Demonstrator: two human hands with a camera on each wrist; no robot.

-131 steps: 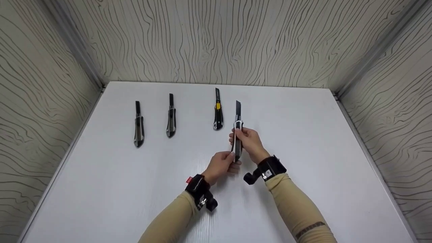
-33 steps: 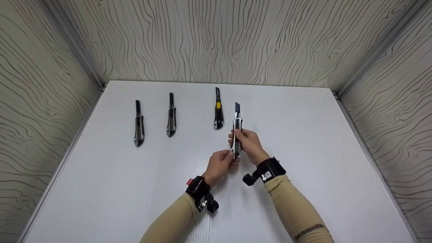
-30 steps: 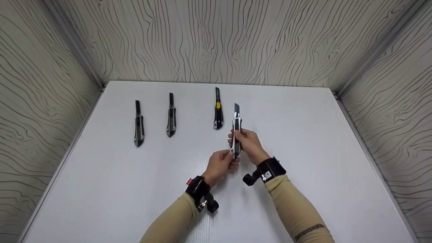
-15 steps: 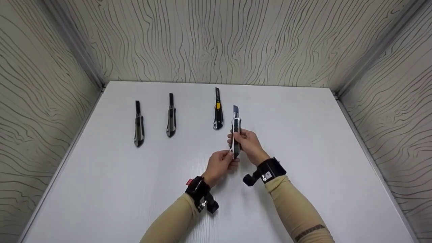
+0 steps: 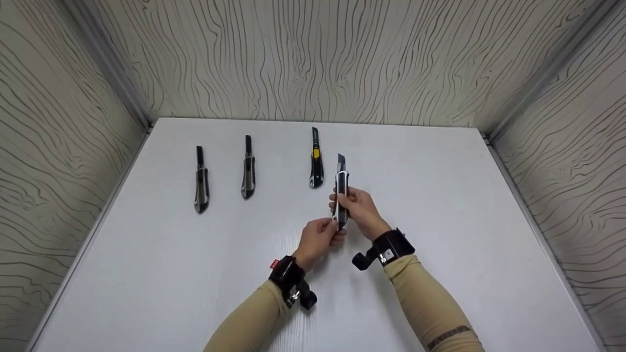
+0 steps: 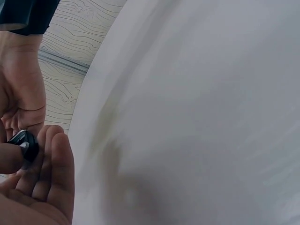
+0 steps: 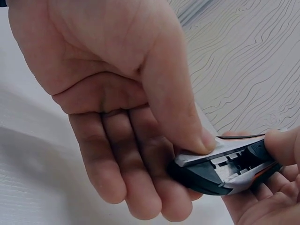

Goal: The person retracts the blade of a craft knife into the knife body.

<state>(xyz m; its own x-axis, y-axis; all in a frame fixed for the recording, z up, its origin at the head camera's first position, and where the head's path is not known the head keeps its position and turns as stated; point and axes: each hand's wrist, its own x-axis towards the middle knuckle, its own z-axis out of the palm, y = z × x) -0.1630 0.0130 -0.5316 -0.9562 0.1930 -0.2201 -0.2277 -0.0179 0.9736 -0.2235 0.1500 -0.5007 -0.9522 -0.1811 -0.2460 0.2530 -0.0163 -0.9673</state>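
My right hand [image 5: 363, 209] grips a utility knife [image 5: 342, 182] around its silver and black handle, thumb lying along the top face. A short length of dark blade [image 5: 341, 159] sticks out, pointing away from me. At the butt end, my left hand [image 5: 315, 239] pinches the handle between thumb and fingers. In the right wrist view the left thumb [image 7: 180, 112] presses the knife's butt [image 7: 199, 174], while the right thumb [image 7: 283, 146] sits farther up the handle. Only the butt [image 6: 29, 145] shows in the left wrist view; the rest is hidden by the fingers.
On the white table [image 5: 430, 195], a black knife with a yellow slider [image 5: 316, 161] lies just left of the held one. Two grey and black knives [image 5: 248, 171] [image 5: 201, 188] lie farther left, blades out. Patterned walls [image 5: 303, 58] close in the back and sides.
The held knife's exposed blade has become shorter, and the right thumb has slid back toward the butt. The knife has shifted slightly left. The other knives have not moved.
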